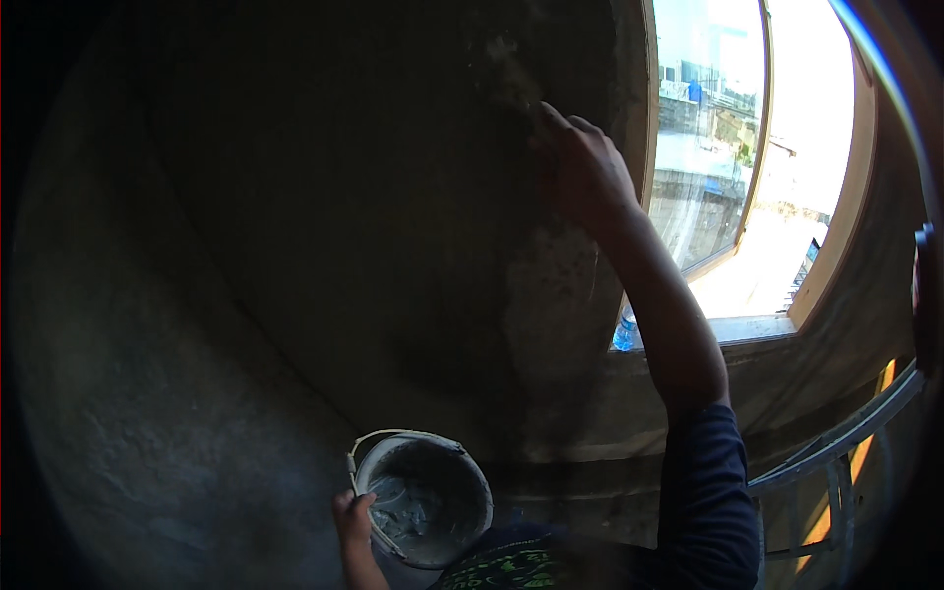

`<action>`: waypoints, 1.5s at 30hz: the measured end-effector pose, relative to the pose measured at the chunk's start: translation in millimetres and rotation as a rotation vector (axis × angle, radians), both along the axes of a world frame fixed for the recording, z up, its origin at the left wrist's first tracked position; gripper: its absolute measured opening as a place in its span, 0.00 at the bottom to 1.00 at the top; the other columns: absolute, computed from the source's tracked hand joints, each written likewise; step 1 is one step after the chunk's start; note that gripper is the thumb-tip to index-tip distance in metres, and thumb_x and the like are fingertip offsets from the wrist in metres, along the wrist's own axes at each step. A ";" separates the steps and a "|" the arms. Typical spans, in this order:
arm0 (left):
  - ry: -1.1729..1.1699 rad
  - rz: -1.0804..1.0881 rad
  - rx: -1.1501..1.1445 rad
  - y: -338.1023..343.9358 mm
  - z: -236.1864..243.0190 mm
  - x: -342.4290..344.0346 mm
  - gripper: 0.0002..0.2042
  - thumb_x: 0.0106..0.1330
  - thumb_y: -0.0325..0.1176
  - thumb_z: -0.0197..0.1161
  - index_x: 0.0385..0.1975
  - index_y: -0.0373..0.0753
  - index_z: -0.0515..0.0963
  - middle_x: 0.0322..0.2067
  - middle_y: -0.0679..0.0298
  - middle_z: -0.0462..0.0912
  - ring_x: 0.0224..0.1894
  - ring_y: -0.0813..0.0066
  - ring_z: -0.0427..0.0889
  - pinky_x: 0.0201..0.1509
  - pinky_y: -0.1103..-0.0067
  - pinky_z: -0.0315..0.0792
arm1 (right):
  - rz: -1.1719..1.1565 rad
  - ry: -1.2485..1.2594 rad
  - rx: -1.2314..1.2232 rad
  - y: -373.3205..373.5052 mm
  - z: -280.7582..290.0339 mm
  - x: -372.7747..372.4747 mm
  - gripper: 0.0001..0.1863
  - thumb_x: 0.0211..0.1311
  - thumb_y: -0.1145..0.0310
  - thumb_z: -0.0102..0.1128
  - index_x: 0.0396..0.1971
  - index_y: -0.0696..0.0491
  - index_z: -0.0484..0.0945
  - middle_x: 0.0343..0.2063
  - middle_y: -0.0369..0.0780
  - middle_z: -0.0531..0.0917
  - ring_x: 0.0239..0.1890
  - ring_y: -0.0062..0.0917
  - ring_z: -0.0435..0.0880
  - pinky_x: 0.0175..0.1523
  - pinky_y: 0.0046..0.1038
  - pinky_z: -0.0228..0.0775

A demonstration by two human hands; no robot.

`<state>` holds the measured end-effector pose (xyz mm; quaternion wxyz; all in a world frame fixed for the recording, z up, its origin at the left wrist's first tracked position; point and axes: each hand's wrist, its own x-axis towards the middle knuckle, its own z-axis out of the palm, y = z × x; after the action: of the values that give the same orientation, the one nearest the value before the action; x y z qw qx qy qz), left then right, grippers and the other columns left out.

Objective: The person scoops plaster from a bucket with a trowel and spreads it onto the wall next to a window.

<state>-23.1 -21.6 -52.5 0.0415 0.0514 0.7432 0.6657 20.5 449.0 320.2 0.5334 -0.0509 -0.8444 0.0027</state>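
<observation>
My right hand is raised to the dark wall, left of the window. Its fingers are closed, and whatever they hold is lost in shadow. Just beyond the fingertips, a pale smear marks the wall. Low in front of me, my left hand is closed on the left side of a bucket, at the rim and handle. The bucket tips so that its mouth shows. Wet grey paste lies inside, and the thin handle arches over the far rim.
At the right, a wooden-framed window stands open, letting in bright light. A clear blue-tinted plastic bottle rests on its sill, close to my right forearm. Metal railing-like bars stand at the lower right. A lighter grey wall curves along the left.
</observation>
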 end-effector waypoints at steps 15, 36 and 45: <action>-0.085 -0.001 0.026 -2.3 7.8 5.4 0.12 0.55 0.25 0.62 0.37 0.25 0.84 0.31 0.63 0.83 0.35 0.75 0.79 0.45 0.76 0.72 | 0.074 -0.239 -0.201 -27.6 -223.2 22.3 0.32 0.61 0.67 0.62 0.67 0.51 0.68 0.43 0.46 0.79 0.32 0.44 0.86 0.31 0.44 0.80; -0.043 0.026 -0.126 -12.0 2.5 13.2 0.06 0.56 0.28 0.67 0.30 0.33 0.84 0.25 0.69 0.80 0.30 0.81 0.76 0.36 0.76 0.69 | 0.819 -0.878 -1.698 -124.2 -410.9 160.2 0.18 0.66 0.74 0.66 0.54 0.56 0.78 0.38 0.34 0.84 0.39 0.16 0.80 0.44 0.25 0.77; -0.023 -0.165 0.035 4.9 35.3 0.4 0.11 0.62 0.28 0.65 0.17 0.38 0.75 0.19 0.78 0.72 0.24 0.89 0.67 0.28 0.81 0.59 | 1.023 -1.284 -1.627 -152.9 -356.6 115.6 0.12 0.70 0.68 0.59 0.44 0.61 0.80 0.29 0.35 0.84 0.24 0.18 0.80 0.30 0.24 0.73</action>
<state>-22.7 -16.7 -17.2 0.1040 0.1055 0.7243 0.6733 136.1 296.0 -36.4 -0.2481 -0.0233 -0.6305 0.7351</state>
